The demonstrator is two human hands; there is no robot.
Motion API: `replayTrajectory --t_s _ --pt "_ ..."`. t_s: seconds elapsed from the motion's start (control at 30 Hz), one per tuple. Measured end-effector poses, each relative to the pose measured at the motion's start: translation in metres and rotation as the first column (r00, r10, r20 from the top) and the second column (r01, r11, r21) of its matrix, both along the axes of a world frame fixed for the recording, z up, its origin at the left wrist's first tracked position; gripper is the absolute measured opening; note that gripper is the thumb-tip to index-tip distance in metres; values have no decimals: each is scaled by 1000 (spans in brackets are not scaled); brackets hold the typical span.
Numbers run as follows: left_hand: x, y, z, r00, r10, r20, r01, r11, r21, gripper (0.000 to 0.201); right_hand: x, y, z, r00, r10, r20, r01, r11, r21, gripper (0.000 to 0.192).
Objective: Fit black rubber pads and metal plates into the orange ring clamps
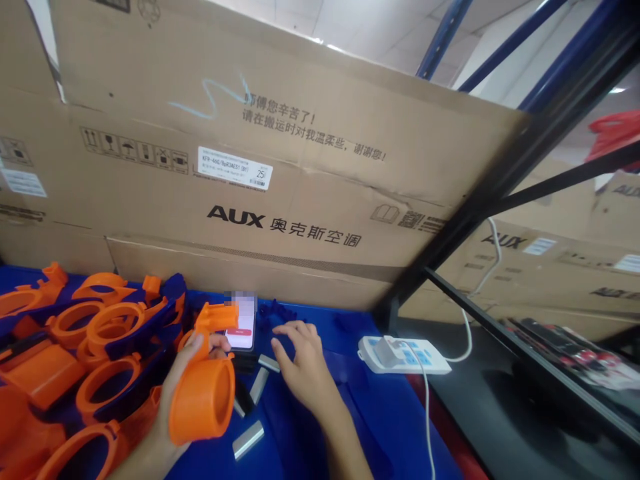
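My left hand (170, 393) is closed around an orange plastic part (203, 400), which has a wide round ring at the bottom and a narrower block at its upper end. Part of my fingers is hidden behind it. To the right, my right hand (303, 357) hovers over or rests on the blue surface (400, 427) with its fingers apart and nothing in them; whether it touches the surface I cannot tell. Just beyond its fingertips lie small dark blue pieces (277, 310). Between my hands are silver metal bars (249, 440). A phone (241, 323) with a lit screen stands behind the held part.
Orange and dark blue ring-shaped parts (113, 323) are heaped at the left. Large cardboard boxes (300, 180) form a wall at the back. A white power strip (400, 353) with cables lies at the right, beside a dark metal rack frame (450, 233).
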State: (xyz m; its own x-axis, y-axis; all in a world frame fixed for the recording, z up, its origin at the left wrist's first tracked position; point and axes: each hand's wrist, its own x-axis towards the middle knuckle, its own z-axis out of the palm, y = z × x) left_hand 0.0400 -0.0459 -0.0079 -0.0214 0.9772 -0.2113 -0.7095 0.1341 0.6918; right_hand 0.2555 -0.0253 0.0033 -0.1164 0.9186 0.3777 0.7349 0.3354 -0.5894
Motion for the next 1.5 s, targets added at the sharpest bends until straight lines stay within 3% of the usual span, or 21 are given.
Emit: replayTrajectory --t_s 0.13,0.3,0.53,0.7,0.77,0.83,0.9,1.17,1.27,1.4,1.5 --pt "-3 -1 -2 987 29 155 -24 999 -30 27 10 -7 -11 945 5 327 22 997 -79 25" --pt "-4 2 -13 986 -122 117 120 993 24 29 2 -9 -21 907 -3 421 47 994 -94 25" --pt "2 6 -22 981 -187 -43 190 979 80 32 -4 2 -18 973 -17 230 27 999 -40 11" --pt "7 4 -23 982 -134 -136 150 982 115 32 -2 4 -10 998 -8 -67 7 1000 -18 14" --pt "9 4 -26 974 -153 -168 173 979 107 33 -5 3 -8 938 37 -345 -64 996 -65 21" --pt "11 4 -30 967 -174 -186 195 975 102 33 -9 2 -6 785 54 -618 -145 984 -99 27" --pt "12 5 -35 965 -178 -194 199 975 98 33 -13 1 -5 679 34 -733 -166 980 -109 30" --pt "12 7 -45 955 -219 -202 236 969 66 46 -26 -5 -2 616 -21 -787 -58 996 -72 27" --pt "11 6 -46 953 -207 -220 218 976 29 54 -28 -5 -3 564 -31 -825 -87 991 -97 25" --pt "9 8 -48 944 -175 -279 195 980 46 51 -29 -4 -6 446 -14 -895 -140 987 -85 24" --pt "7 11 -50 940 -185 -285 213 974 70 49 -30 -3 -7 424 -5 -906 -149 986 -75 24"
